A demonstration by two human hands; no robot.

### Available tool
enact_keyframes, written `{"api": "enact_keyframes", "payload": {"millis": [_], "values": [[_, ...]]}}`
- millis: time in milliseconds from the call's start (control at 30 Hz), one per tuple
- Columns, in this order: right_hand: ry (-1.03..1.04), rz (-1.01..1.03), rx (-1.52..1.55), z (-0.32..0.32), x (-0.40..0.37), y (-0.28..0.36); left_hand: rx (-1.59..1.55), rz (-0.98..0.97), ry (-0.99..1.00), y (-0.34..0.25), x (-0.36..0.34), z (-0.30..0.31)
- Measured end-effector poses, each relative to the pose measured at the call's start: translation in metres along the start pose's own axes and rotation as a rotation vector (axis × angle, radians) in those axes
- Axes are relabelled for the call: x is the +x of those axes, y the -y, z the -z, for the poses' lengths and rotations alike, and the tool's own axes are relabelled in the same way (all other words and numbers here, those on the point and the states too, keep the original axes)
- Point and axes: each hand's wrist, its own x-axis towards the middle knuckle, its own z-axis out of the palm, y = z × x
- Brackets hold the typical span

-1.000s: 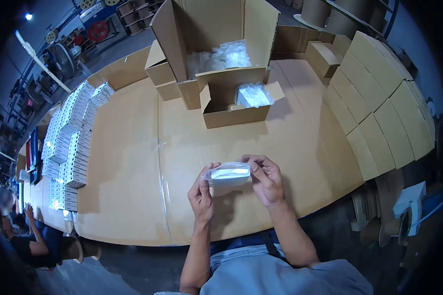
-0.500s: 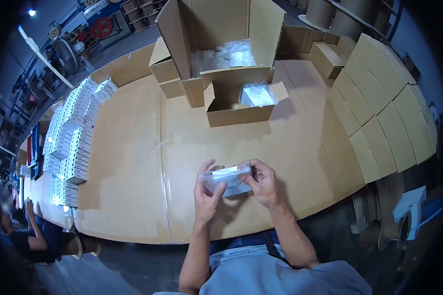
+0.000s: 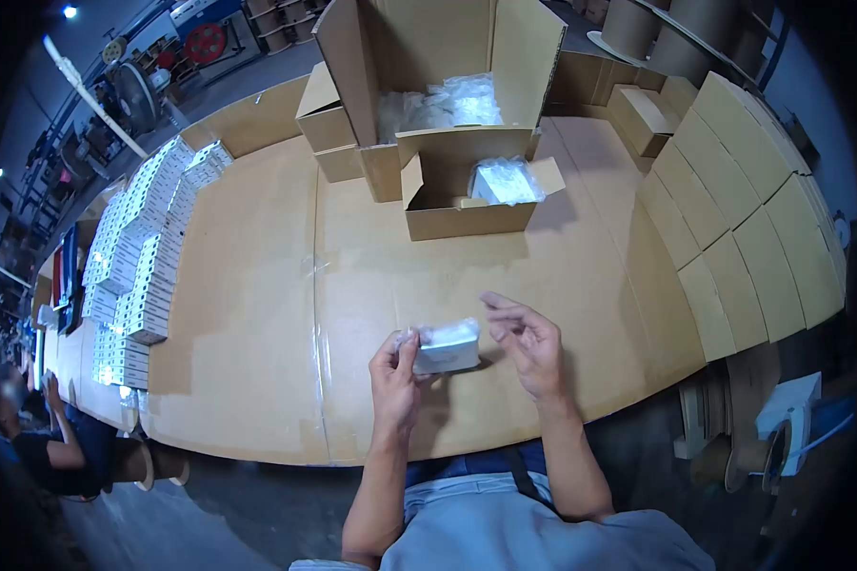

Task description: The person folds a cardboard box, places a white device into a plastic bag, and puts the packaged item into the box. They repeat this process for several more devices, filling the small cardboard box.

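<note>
My left hand (image 3: 393,385) pinches the left end of a small white box in a clear plastic bag (image 3: 448,354), held low over the cardboard-covered table (image 3: 248,314). To the right of that box, my right hand (image 3: 531,347) is off it, with its fingers apart and nothing visible in them. Beyond my hands stands an open small carton (image 3: 471,225). Inside its right part sits another white box in clear plastic (image 3: 507,181). Directly behind it, a larger open carton (image 3: 428,48) holds a heap of clear plastic bags (image 3: 457,100).
Stacks of small white boxes (image 3: 148,238) line the table's left side. Closed brown cartons (image 3: 733,209) are piled along the right edge, with another brown box (image 3: 643,114) at the back right. Another person (image 3: 62,433) is at the far left.
My right hand has let go of the bagged box and moved right, its fingers spreading. The left hand alone now holds the box. The view has shifted slightly.
</note>
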Motion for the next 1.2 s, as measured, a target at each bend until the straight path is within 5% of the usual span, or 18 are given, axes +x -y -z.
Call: {"api": "enact_keyframes", "payload": {"millis": [133, 233, 567, 800, 900, 1033, 1200], "values": [[0.265, 0.206, -0.376, -0.004, -0.001, 0.008, 0.028, -0.004, 0.011, -0.003, 0.001, -0.001], [0.338, 0.009, -0.438, -0.006, 0.0, 0.007, 0.053, -0.006, 0.046, -0.004, 0.001, -0.001], [0.347, 0.118, -0.593, -0.012, 0.005, 0.023, -0.007, 0.03, -0.001, -0.001, 0.002, 0.005], [0.286, 0.239, -0.729, -0.01, -0.002, 0.017, 0.071, -0.02, 0.178, -0.032, -0.011, -0.002], [0.312, 0.341, -0.787, -0.009, 0.001, 0.021, 0.543, -0.338, 0.337, -0.022, -0.004, 0.011], [0.379, 0.214, -0.706, -0.01, 0.001, 0.038, 0.627, -0.058, 0.383, -0.029, 0.0, 0.025], [0.261, 0.347, -0.663, 0.003, 0.027, 0.045, 0.372, -0.138, 0.275, -0.047, 0.01, 0.031]]}}
